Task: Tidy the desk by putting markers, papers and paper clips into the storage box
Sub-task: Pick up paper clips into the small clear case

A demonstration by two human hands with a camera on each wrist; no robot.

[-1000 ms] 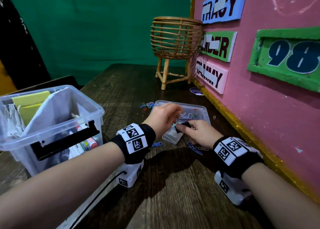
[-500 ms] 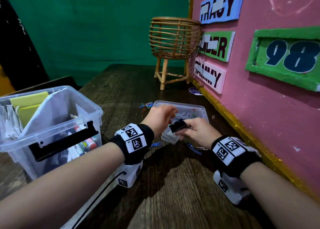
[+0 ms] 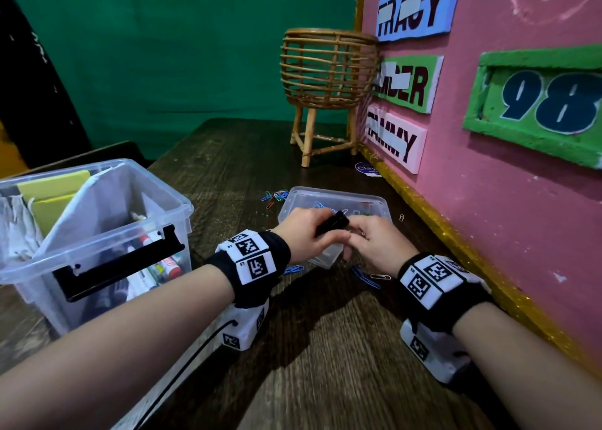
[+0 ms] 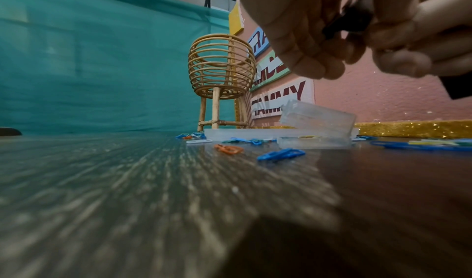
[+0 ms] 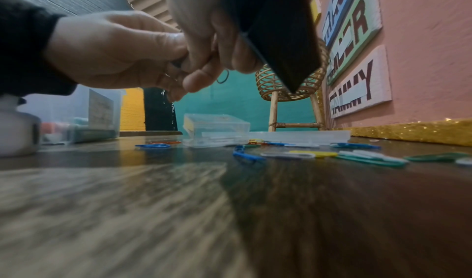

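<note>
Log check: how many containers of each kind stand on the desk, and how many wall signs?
Storage box: 1
Clear tray: 1
Small clear case: 1
Rattan basket: 1
Name signs: 3
Number sign: 1
Total: 8

Head view looks down; wrist views skim low across desk (image 4: 127, 181); all share rattan basket (image 3: 327, 68).
</note>
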